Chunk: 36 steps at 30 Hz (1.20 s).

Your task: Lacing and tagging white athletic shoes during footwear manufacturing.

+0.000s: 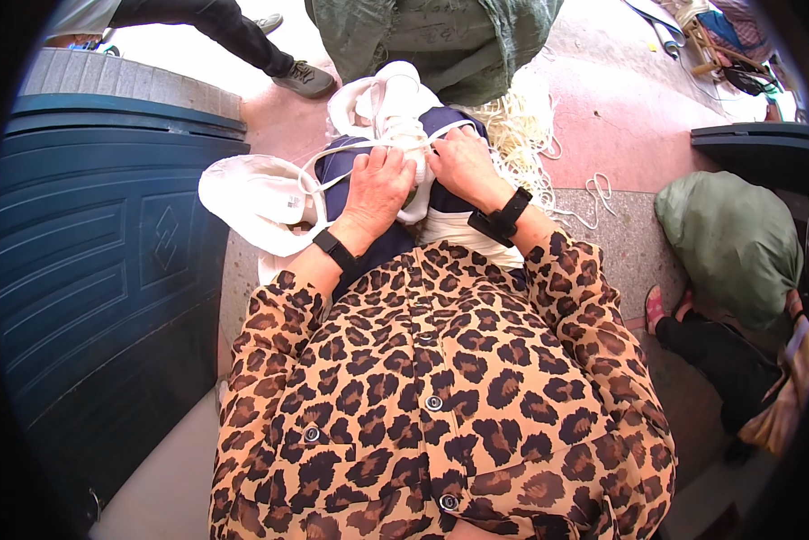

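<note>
Across my lap lies a white sneaker [401,93], with a long white shoelace [331,146] running over it and looping out to the left. My left hand [382,187] is curled over the near part of this shoe, its fingers closed on the lace. On the other side of the shoe, my right hand [463,166] pinches the lace between thumb and fingers. The fingertips of both hands are partly hidden, and they sit a short way apart. Another white shoe [251,200] rests against my left thigh, its opening facing up.
A large green sack [440,40] stands ahead, beside a heap of loose cream laces [520,126] on the floor. At left is a dark blue door [107,243]. Another person's leg [251,40] shows beyond it. To the right, a person sits by a green bundle [728,238].
</note>
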Tool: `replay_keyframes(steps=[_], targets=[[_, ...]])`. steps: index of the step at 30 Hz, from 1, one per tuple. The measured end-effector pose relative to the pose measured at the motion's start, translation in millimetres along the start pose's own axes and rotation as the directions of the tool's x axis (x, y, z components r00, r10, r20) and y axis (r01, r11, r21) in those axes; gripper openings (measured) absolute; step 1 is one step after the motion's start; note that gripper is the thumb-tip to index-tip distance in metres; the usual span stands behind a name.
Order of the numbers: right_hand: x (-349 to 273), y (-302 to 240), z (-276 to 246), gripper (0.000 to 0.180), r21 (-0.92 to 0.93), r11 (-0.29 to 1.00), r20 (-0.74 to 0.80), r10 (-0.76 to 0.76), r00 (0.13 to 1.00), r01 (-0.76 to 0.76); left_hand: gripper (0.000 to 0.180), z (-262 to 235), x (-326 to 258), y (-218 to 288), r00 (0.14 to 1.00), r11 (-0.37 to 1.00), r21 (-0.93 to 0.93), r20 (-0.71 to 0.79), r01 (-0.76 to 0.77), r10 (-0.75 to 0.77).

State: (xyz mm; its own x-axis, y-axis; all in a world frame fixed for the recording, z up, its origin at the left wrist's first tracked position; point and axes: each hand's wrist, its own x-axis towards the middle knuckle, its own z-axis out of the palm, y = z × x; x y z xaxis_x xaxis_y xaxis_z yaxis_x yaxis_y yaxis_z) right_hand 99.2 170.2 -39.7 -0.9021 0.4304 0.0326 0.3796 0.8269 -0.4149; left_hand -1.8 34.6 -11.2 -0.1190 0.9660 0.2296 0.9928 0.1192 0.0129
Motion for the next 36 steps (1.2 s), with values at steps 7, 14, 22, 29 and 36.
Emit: replay_keyframes(steps=[7, 14, 22, 29, 36], targets=[[1, 8, 17, 0.01, 0.209, 0.977, -0.154, -0.016, 0.988, 0.048, 0.011, 1, 10, -6, 1.0, 0.995, -0.096, -0.001, 0.018, -0.019], [-4, 5, 10, 0.005, 0.556, 0.825, -0.048, 0.156, 0.987, -0.103, 0.017, 10, 54, -20, 0.894, 0.929, -0.206, 0.397, 0.308, -0.208], [0, 8, 9, 0.01, 0.249, 0.948, -0.138, -0.166, 0.976, 0.197, 0.008, -9, 81, -37, 0.64, 0.398, -0.546, 0.754, 0.737, -0.152], [3, 7, 6, 0.013, 0.015, 0.956, -0.16, -0.286, 0.945, 0.292, 0.024, -11, 96, -37, 0.677, 0.008, -0.679, 0.731, 0.734, -0.083], [-32, -3, -59, 0.012, 0.361, 0.823, -0.522, -0.21, 0.827, 0.437, 0.029, 6, 113, -27, 0.594, 0.135, -0.588, 0.805, 0.797, -0.002]])
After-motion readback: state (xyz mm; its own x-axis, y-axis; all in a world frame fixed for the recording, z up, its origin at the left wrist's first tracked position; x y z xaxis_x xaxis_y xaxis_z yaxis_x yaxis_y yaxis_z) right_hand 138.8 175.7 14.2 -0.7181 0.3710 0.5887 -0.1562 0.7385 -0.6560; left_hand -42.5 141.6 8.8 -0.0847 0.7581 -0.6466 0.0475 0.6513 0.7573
